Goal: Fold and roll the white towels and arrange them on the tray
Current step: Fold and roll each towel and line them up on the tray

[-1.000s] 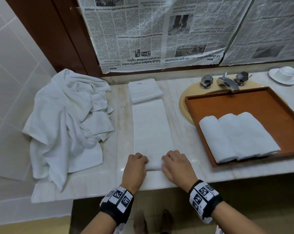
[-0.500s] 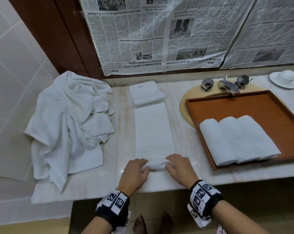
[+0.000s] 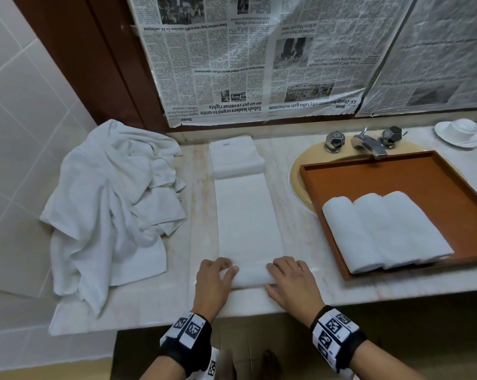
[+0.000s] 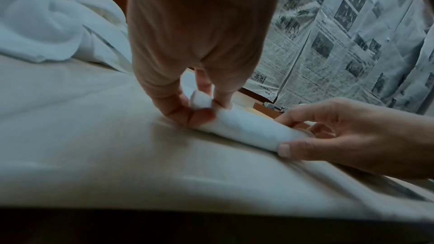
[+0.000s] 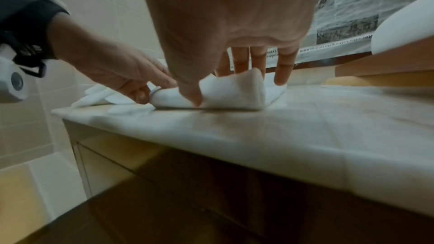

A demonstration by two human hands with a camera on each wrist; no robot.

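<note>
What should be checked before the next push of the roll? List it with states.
1. Left hand grips roll's left end: ok.
2. Right hand grips right end: ok.
3. Roll even across its width: ok.
4. Flat strip ahead lies smooth, unwrinkled: ok.
5. Folded stack sits at strip's far end, in the path: not ok.
6. Bare tray floor behind three rolled towels: ok.

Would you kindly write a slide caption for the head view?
Both hands, left hand and right hand, roll a white towel beside a tray of rolled towels.
</note>
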